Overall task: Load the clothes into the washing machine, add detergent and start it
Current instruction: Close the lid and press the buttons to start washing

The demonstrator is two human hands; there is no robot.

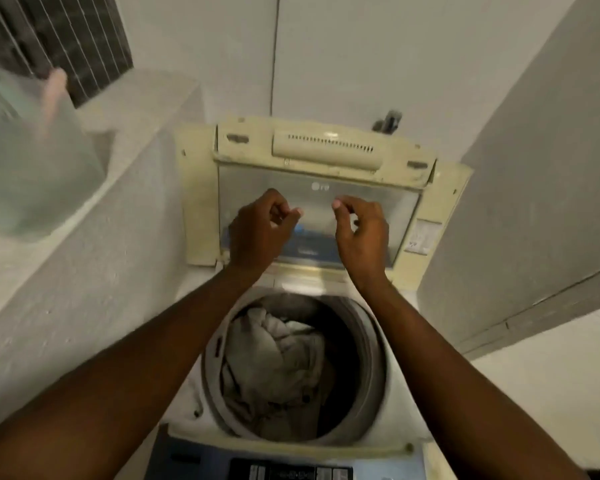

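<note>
A top-loading washing machine [406, 403] stands below me with its yellowed lid [326, 150] raised and folded against the back wall. Grey crumpled clothes [274, 362] lie inside the drum. My left hand [260, 233] and my right hand [361, 237] hover side by side in front of the lid's clear panel, above the drum. On both hands the fingers are curled with thumb and forefinger pinched together. Nothing can be seen in either hand. The control panel [291, 472] shows at the bottom edge.
A white ledge [84, 258] runs along the left, with a blurred translucent container [32, 161] on it. A dark grille [66, 39] is at the top left. A grey wall panel [541, 202] closes in the right. A tap fitting [390, 120] sits behind the lid.
</note>
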